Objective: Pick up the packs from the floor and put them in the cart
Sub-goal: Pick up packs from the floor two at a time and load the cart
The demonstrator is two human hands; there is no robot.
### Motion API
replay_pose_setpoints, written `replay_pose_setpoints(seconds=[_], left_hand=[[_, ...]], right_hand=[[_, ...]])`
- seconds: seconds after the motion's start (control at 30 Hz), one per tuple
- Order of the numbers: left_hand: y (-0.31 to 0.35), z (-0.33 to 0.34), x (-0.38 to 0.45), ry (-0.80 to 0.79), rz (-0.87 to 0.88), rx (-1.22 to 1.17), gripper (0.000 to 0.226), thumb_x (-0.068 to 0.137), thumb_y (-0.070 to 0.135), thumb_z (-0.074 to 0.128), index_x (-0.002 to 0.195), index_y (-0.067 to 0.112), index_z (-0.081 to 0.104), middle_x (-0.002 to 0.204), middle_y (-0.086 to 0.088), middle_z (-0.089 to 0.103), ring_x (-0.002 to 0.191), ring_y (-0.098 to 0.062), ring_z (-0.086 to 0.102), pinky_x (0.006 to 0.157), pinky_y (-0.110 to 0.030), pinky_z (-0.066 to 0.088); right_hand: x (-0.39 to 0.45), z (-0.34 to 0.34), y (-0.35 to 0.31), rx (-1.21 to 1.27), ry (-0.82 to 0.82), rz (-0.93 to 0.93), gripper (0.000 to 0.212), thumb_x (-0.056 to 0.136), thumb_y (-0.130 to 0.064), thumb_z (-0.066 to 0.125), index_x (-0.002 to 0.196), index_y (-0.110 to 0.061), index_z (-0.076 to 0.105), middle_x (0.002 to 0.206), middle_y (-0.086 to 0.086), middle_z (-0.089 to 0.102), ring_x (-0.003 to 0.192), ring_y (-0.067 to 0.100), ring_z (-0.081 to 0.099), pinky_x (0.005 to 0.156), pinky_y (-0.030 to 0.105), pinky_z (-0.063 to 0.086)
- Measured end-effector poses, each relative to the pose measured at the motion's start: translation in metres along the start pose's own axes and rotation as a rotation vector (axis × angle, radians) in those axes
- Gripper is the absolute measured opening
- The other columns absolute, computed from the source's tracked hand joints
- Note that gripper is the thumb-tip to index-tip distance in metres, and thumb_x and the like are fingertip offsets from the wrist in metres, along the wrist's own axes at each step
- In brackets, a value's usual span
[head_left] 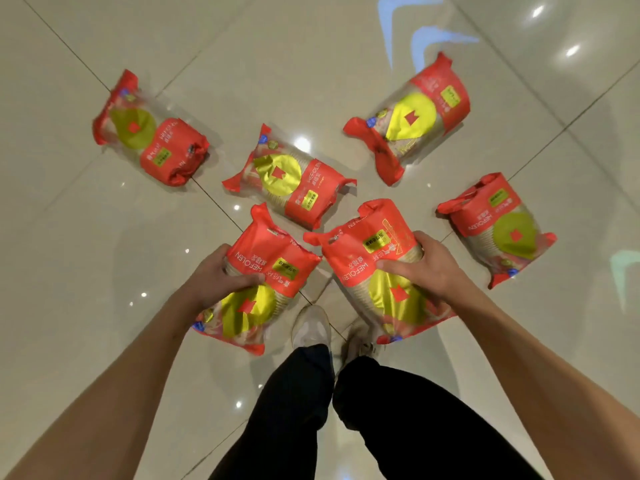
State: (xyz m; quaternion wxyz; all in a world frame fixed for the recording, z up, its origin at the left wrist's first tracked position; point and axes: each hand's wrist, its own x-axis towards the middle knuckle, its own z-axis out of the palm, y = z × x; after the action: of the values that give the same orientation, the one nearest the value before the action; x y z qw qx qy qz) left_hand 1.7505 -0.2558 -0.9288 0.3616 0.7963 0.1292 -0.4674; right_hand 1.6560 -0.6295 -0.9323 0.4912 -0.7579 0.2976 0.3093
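Pickup step: the left hand [216, 277] grips one pack [258, 282] at lower centre, the right hand [427, 268] another [377, 271], fingers curled round each; four packs lie on the floor [69, 237] above; next likely calls for finding the unseen cart

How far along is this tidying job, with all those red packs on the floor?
Nothing looks finished: no cart is in view. In hand: the left hand grips one red-and-gold plastic pack of paper cups, and the right hand grips another pack. Left: four matching packs lie on the glossy tiled floor, at far left, centre, upper right and right.
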Motion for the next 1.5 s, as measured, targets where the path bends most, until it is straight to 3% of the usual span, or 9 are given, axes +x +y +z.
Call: replay_pose_setpoints(seconds=[0.17,0.3,0.5,0.57,0.63,0.87,1.17,1.3,1.5], left_hand=[[0.09,-0.028,-0.129,0.196,0.025,-0.225,0.061,0.07,0.034,0.091,0.119,0.019,0.057,0.104,0.003,0.071,0.092,-0.017,0.071,0.069,-0.027,0.056],[0.179,-0.042,-0.25,0.226,0.092,-0.354,0.058,0.069,0.036,0.092,0.116,0.022,0.061,0.103,0.001,0.075,0.088,-0.015,0.074,0.066,-0.024,0.055],[0.327,-0.073,-0.439,0.181,0.327,-0.434,0.051,0.068,0.04,0.093,0.107,0.026,0.064,0.093,-0.001,0.079,0.073,-0.003,0.076,0.062,-0.018,0.058],[0.373,-0.084,-0.491,0.159,0.405,-0.389,0.074,0.053,0.058,0.093,0.112,0.022,0.067,0.095,-0.001,0.08,0.082,-0.012,0.078,0.077,-0.036,0.064],[0.412,-0.092,-0.535,0.128,0.505,-0.362,0.071,0.057,0.055,0.092,0.114,0.021,0.068,0.1,-0.003,0.08,0.089,-0.021,0.078,0.086,-0.049,0.061],[0.532,-0.096,-0.628,-0.008,0.834,-0.371,0.046,0.076,0.032,0.087,0.117,0.019,0.068,0.102,-0.004,0.08,0.089,-0.022,0.078,0.075,-0.036,0.061],[0.578,-0.081,-0.667,-0.253,0.98,-0.293,0.035,0.078,0.027,0.084,0.109,0.018,0.072,0.092,-0.002,0.081,0.084,-0.021,0.078,0.065,-0.03,0.06],[0.56,-0.051,-0.67,-0.433,0.945,-0.189,0.065,0.057,0.039,0.096,0.112,0.015,0.07,0.096,-0.009,0.08,0.085,-0.026,0.078,0.069,-0.037,0.062],[0.503,0.018,-0.699,-0.709,0.866,0.004,0.053,0.065,0.035,0.094,0.11,0.019,0.07,0.091,-0.004,0.08,0.083,-0.023,0.078,0.065,-0.032,0.06]], right_hand=[[-0.119,-0.043,-0.082,0.298,0.133,0.051,0.07,0.06,-0.044,0.095,0.119,-0.021,0.066,0.101,-0.003,0.078,0.086,0.012,0.077,0.076,0.035,0.062],[-0.25,-0.094,-0.162,0.465,0.231,0.049,0.044,0.07,-0.03,0.091,0.107,-0.017,0.071,0.089,-0.002,0.079,0.071,0.007,0.076,0.057,0.017,0.056],[-0.445,-0.184,-0.239,0.595,0.456,-0.026,0.061,0.054,-0.061,0.092,0.1,-0.023,0.077,0.093,0.004,0.08,0.091,0.025,0.076,0.085,0.046,0.062],[-0.505,-0.212,-0.27,0.679,0.526,-0.092,0.055,0.059,-0.05,0.093,0.1,-0.017,0.077,0.087,0.006,0.08,0.081,0.027,0.078,0.082,0.049,0.063],[-0.556,-0.236,-0.296,0.735,0.619,-0.155,0.049,0.064,-0.042,0.092,0.101,-0.014,0.076,0.085,0.006,0.08,0.079,0.026,0.078,0.079,0.048,0.064],[-0.66,-0.288,-0.35,0.867,0.914,-0.378,0.044,0.068,-0.04,0.09,0.103,-0.019,0.074,0.087,-0.003,0.08,0.075,0.014,0.077,0.064,0.03,0.059],[-0.733,-0.256,-0.355,1.047,1.226,-0.34,0.049,0.066,-0.044,0.09,0.105,-0.019,0.073,0.087,0.0,0.08,0.077,0.022,0.078,0.074,0.042,0.063],[-0.756,-0.198,-0.328,1.202,1.408,-0.211,0.047,0.06,-0.039,0.09,0.097,-0.014,0.074,0.081,0.009,0.08,0.077,0.031,0.077,0.076,0.048,0.063],[-0.81,-0.101,-0.265,1.406,1.648,0.002,0.06,0.052,-0.04,0.095,0.101,-0.012,0.075,0.088,0.012,0.08,0.084,0.035,0.077,0.081,0.056,0.061]])
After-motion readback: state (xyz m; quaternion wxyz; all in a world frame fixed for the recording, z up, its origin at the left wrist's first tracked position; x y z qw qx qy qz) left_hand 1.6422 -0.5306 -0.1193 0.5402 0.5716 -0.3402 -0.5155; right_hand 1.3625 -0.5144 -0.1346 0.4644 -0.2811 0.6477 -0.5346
